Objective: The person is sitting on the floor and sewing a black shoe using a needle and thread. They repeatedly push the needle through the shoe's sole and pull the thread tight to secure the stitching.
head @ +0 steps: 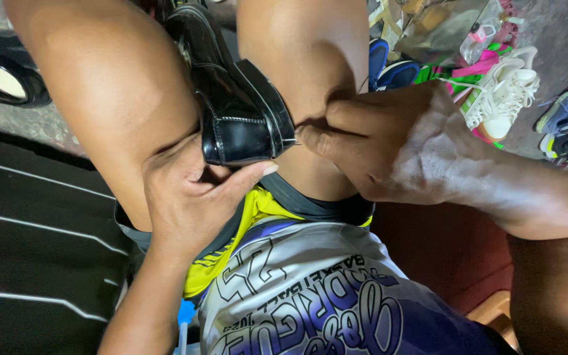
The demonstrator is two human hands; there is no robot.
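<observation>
Scattered sneakers [504,92] lie far right; left hand [189,197] cups black shoe [235,98] heel; right hand [389,144] pinches closed at its sole.

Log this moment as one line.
left hand: grips black shoe heel | right hand: pinched at heel edge | shoe between knees

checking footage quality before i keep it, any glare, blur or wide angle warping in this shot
Head view: daylight, even and soft, with no hard shadows. Glare streaks run along the glossy black shoe, which the left hand cups at the heel while the right hand pinches beside it. The hands and shoe are sharp; the white sneaker in the background is slightly soft. The knees bulge at the frame edges, typical wide-angle distortion.
</observation>
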